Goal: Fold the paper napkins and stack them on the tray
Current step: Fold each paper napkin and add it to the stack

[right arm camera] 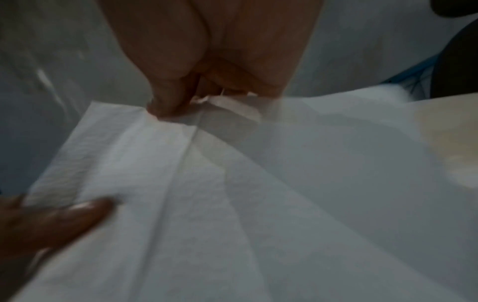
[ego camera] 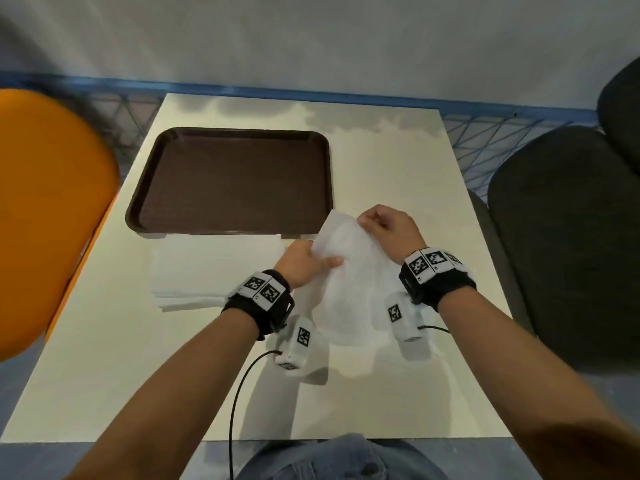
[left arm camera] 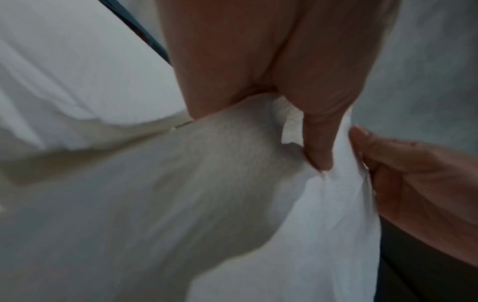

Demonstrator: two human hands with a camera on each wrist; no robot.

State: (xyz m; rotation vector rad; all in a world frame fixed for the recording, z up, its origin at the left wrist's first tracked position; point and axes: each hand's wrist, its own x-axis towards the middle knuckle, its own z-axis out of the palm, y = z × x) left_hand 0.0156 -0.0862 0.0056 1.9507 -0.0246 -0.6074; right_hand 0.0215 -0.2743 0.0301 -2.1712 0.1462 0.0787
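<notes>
Napkin (ego camera: 346, 271) held up above the table (ego camera: 398, 168), just right of the flat pile of napkins (ego camera: 214, 268), near edge of the brown tray (ego camera: 228, 181), which holds nothing yet. Left hand (ego camera: 304, 263) pinches its left edge, right hand (ego camera: 388, 230) pinches the top corner. Left wrist view: thumb and finger clamp the sheet, paper bunched. Right wrist view: fingertips (right arm camera: 165, 106) nip the edge by a crease (right arm camera: 181, 167). Best to lay it flat, match corners, then press along that crease.

Tray (ego camera: 230, 183) at table's (ego camera: 398, 174) far left, napkin stack (ego camera: 207, 268) before it, held napkin (ego camera: 346, 271) right.
</notes>
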